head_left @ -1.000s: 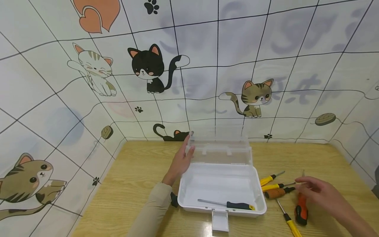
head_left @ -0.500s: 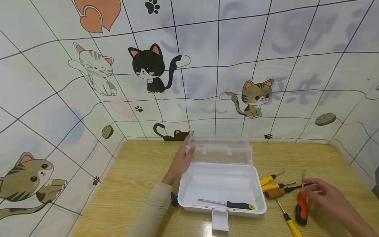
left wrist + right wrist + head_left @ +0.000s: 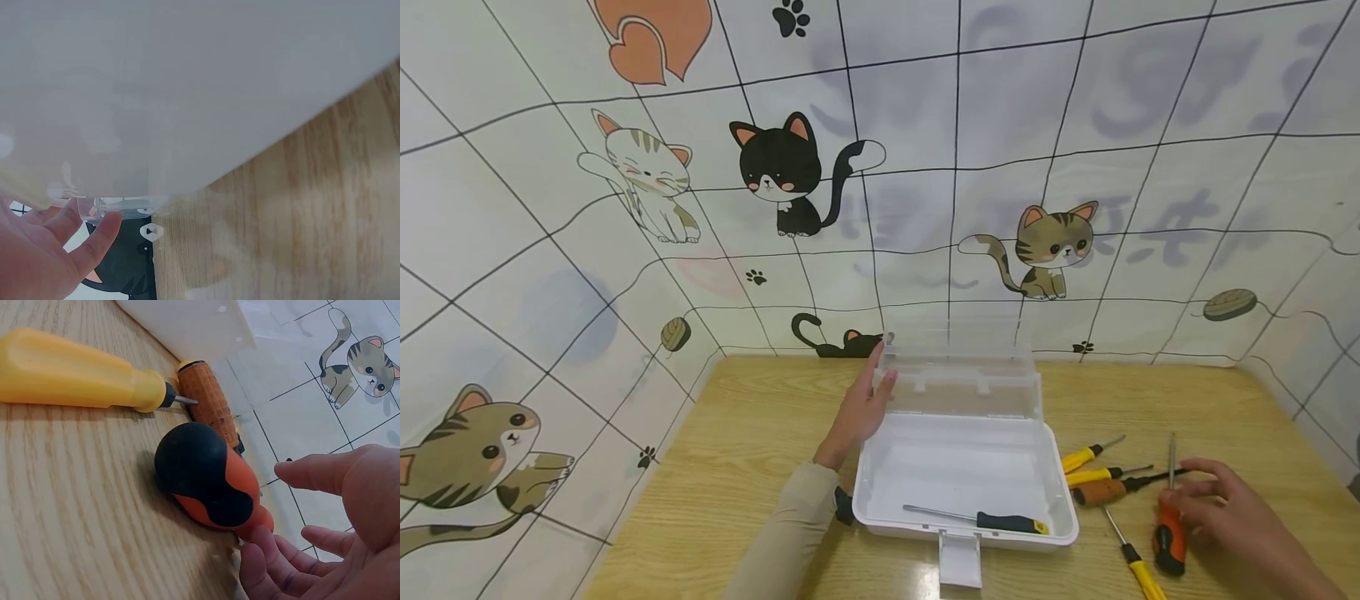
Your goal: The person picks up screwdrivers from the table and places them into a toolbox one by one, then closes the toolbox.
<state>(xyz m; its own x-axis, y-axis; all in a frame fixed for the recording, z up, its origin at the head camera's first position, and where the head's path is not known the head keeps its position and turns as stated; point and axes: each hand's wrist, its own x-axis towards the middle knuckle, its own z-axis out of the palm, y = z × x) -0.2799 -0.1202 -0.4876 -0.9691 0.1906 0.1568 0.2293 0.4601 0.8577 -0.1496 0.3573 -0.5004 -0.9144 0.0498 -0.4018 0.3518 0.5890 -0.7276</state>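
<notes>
A white plastic box (image 3: 880,483) lies open on the wooden table (image 3: 752,433), its clear lid (image 3: 958,383) standing up at the back. A black-and-yellow screwdriver (image 3: 1000,522) lies inside the box. My left hand (image 3: 865,408) rests with straight fingers on the lid's left edge; the left wrist view shows the fingers (image 3: 94,234) under the clear lid (image 3: 156,112). My right hand (image 3: 1213,500) is at the orange-and-black screwdriver (image 3: 1170,537) right of the box. In the right wrist view the fingertips (image 3: 256,556) touch the neck of its handle (image 3: 206,478), and the thumb is held apart above it.
Right of the box lie two yellow-handled screwdrivers (image 3: 1081,457) (image 3: 1093,476), an orange-brown one (image 3: 1101,492) and another yellow one (image 3: 1138,571) near the front edge. A cat-patterned cloth wall (image 3: 880,208) closes off the back and both sides. Bare wood (image 3: 752,467) lies left of the box.
My right hand has drawn back from the screwdriver shafts and come down to the orange-and-black handle. The left hand and the box have stayed put.
</notes>
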